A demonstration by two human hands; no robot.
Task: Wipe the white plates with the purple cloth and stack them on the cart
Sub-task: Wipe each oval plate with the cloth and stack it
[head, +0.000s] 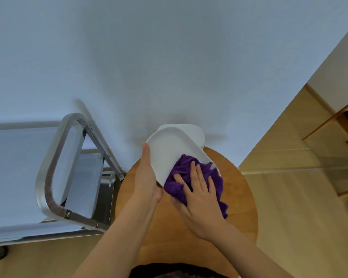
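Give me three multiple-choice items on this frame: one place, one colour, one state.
1. Where is the metal cart?
A. to the person's left
B. to the person's right
C. on the round table

2. What colour is the cloth?
A. green
B. purple
C. yellow

3. How is the held plate placed?
A. flat on the cart
B. lying on the floor
C. tilted, in the left hand

Key: A, its frame stands left of the wooden table; B, purple under the right hand; C, the left hand holds its rim.
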